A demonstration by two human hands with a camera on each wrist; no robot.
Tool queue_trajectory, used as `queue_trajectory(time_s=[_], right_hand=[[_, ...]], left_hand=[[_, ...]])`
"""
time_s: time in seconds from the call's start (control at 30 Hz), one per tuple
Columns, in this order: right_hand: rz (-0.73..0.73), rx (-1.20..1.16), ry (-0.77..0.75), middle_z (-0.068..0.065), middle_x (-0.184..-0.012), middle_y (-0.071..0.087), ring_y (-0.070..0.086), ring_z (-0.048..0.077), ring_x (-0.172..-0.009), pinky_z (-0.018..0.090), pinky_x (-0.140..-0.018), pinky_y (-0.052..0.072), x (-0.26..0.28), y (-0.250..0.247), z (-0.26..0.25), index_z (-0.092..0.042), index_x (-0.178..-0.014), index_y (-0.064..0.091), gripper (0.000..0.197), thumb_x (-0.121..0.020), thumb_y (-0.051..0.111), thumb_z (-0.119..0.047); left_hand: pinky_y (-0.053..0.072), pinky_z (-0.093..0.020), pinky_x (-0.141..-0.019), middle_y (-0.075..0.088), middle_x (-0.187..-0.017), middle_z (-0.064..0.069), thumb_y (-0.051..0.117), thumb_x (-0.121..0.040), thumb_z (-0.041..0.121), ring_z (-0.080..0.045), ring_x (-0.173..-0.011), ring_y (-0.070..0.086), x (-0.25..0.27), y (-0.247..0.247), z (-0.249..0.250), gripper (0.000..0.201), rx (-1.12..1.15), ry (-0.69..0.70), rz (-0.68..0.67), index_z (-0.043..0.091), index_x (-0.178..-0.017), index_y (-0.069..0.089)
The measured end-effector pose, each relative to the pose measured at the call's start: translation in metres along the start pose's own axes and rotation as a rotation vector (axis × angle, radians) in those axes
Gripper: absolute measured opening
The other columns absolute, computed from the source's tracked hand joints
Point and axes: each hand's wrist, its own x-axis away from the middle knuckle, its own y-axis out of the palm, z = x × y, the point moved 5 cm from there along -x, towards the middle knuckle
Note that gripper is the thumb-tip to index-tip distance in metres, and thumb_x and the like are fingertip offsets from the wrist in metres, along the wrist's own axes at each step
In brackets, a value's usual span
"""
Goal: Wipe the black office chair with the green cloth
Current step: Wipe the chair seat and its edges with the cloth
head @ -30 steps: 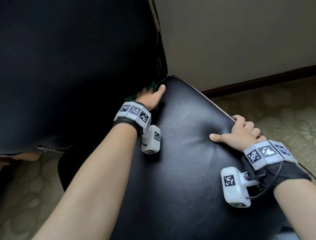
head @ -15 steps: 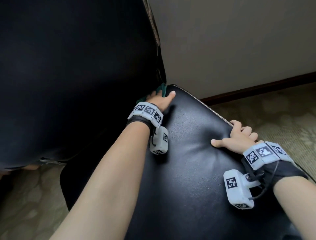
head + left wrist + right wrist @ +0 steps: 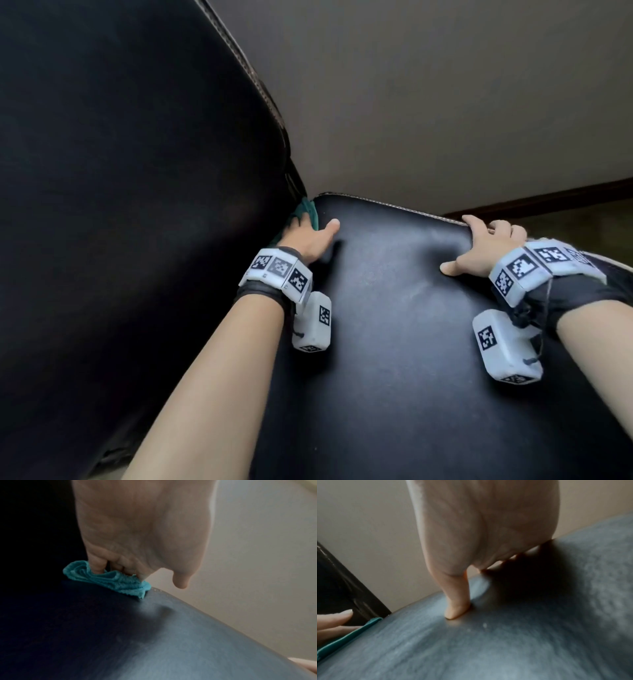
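Lying bunched at the back corner of the seat, 1 green cloth (image 3: pixel 109 579) sits where the seat cushion (image 3: pixel 411 342) meets the backrest (image 3: pixel 137 171) of the 1 black office chair; its long axis runs along that crease, one end tucked toward the backrest, the other pointing at the seat's outer edge by the wall (image 3: pixel 445 102); in the right wrist view only a thin green strip (image 3: pixel 349 635) of it shows, slanting along the crease; the left hand (image 3: pixel 305 236) presses down on the cloth, its fingers (image 3: pixel 97 566) bent into the folds and gripping the fabric, thumb (image 3: pixel 181 580) held free, off the cloth; the right hand (image 3: pixel 486 246) grips the far edge of the seat well apart from the cloth, fingers curled over the rim, thumb (image 3: pixel 457 607) straight and pressing a dent into the cushion; 2 hands, each forearm bare and wearing 1 white marker band (image 3: pixel 277 274) with 1 small white camera block (image 3: pixel 313 322) below the wrist; beyond the seat, 1 dark skirting board (image 3: pixel 548 198) runs along the foot of the wall, with patterned carpet (image 3: pixel 582 222) beneath it.
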Motion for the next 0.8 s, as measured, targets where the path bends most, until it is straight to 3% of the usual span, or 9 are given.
queue_trajectory(time_s=[0.17, 0.33, 0.5, 0.63, 0.8], right_hand=[[-0.014, -0.003, -0.057, 0.004, -0.152, 0.018, 0.008, 0.027, -0.141, 0.055, -0.112, 0.009, -0.01, -0.006, -0.022, -0.04, -0.145, 0.012, 0.094, -0.071, 0.067, -0.058], [-0.013, -0.011, -0.131, 0.005, -0.152, 0.017, 0.006, 0.026, -0.141, 0.053, -0.113, 0.008, -0.021, -0.005, -0.037, -0.041, -0.145, 0.013, 0.094, -0.071, 0.069, -0.056], [-0.024, -0.001, -0.152, 0.002, -0.153, 0.014, 0.002, 0.023, -0.142, 0.054, -0.112, 0.004, -0.022, -0.005, -0.043, -0.045, -0.144, 0.012, 0.092, -0.072, 0.068, -0.056], [-0.052, 0.008, -0.151, 0.001, -0.154, 0.009, -0.003, 0.022, -0.143, 0.055, -0.111, 0.002, -0.019, -0.005, -0.042, -0.047, -0.143, 0.008, 0.091, -0.073, 0.065, -0.057], [-0.082, 0.017, -0.149, 0.0, -0.155, 0.005, -0.006, 0.022, -0.143, 0.056, -0.111, 0.001, -0.016, -0.007, -0.044, -0.046, -0.144, 0.005, 0.091, -0.075, 0.063, -0.058]], left_hand=[[0.008, -0.04, -0.115, 0.002, -0.159, -0.01, 0.031, -0.096, 0.052, -0.026, -0.145, 0.003, 0.008, 0.001, -0.026, 0.074, -0.015, -0.051, 0.07, 0.011, -0.151, 0.005], [-0.001, -0.04, -0.116, -0.006, -0.158, -0.011, 0.031, -0.095, 0.055, -0.024, -0.146, -0.005, 0.015, 0.013, -0.039, 0.08, 0.065, -0.087, 0.118, 0.008, -0.151, 0.0], [0.0, -0.039, -0.118, -0.001, -0.158, -0.015, 0.029, -0.094, 0.06, -0.025, -0.146, -0.003, -0.006, 0.0, -0.028, 0.083, 0.231, -0.085, 0.106, 0.003, -0.15, 0.004], [0.005, -0.04, -0.117, 0.008, -0.157, -0.016, 0.027, -0.088, 0.067, -0.028, -0.145, 0.003, -0.035, -0.013, -0.015, 0.089, 0.232, -0.084, 0.073, 0.004, -0.15, 0.01], [-0.001, -0.038, -0.117, -0.002, -0.158, -0.013, 0.029, -0.093, 0.061, -0.024, -0.146, -0.005, -0.026, -0.009, -0.021, 0.084, 0.247, -0.094, 0.059, 0.006, -0.151, 0.003]])
